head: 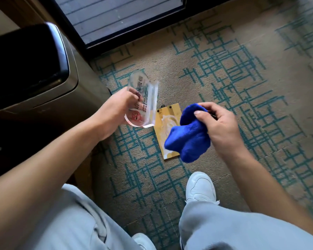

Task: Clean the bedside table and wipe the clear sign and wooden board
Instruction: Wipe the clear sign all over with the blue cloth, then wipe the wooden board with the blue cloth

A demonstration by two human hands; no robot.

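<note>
Your arms are bare from the elbow down, with no sleeve, watch or ring showing on the left hand (116,109) or the right hand (219,123). You wear loose pale grey trousers (76,222) with soft creases. Below the trousers' right hem is a plain white sneaker (200,186) with white laces; another white toe (144,241) peeks out between the legs.
</note>
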